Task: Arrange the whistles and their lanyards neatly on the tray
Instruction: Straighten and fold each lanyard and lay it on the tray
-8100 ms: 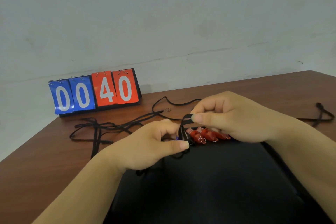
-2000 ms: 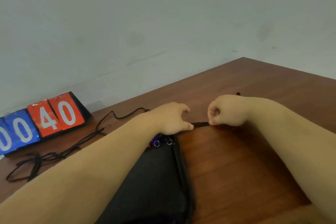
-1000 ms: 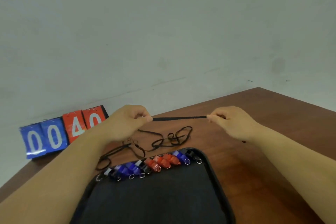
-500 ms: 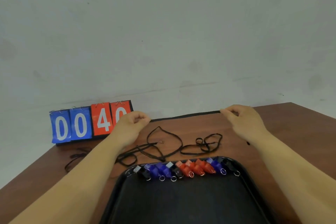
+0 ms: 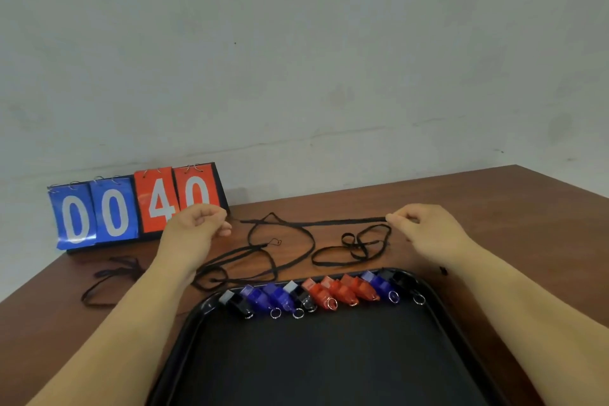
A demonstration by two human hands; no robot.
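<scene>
Seen from the head camera, looking forward and down. Held one black lanyard [image 5: 313, 223] stretched straight and nearly level between two bare hands, above the far half of the brown wooden table [image 5: 494, 208]. Pinched its right end between thumb and forefinger of the right hand [image 5: 425, 229], other fingers curled in behind. Gripped its left end in the curled fingertips of the left hand [image 5: 194, 231], thumb closed against them, just in front of the red cards of a flip scoreboard [image 5: 138, 208] reading 00 in blue and 40 in red. Showed the black tray [image 5: 329, 356] nearest the camera, between the two forearms. Showed nine whistles [image 5: 323, 295] in one row along the tray's far rim, side by side and touching, slanted with mouthpieces toward the far rim and metal rings toward the camera: black, blue, blue, black, three red, blue, black from left to right. Showed the loose lanyards [image 5: 211, 278] off the tray, on the tabletop beyond its far rim and below the stretched one: a long looping tangle by the left wrist and across the centre, a smaller knot of loops nearer the right hand, and a further bunch to the left, in front of the scoreboard, too blurred to tell strand from strand. Backed by a plain grey wall [image 5: 296, 43].
</scene>
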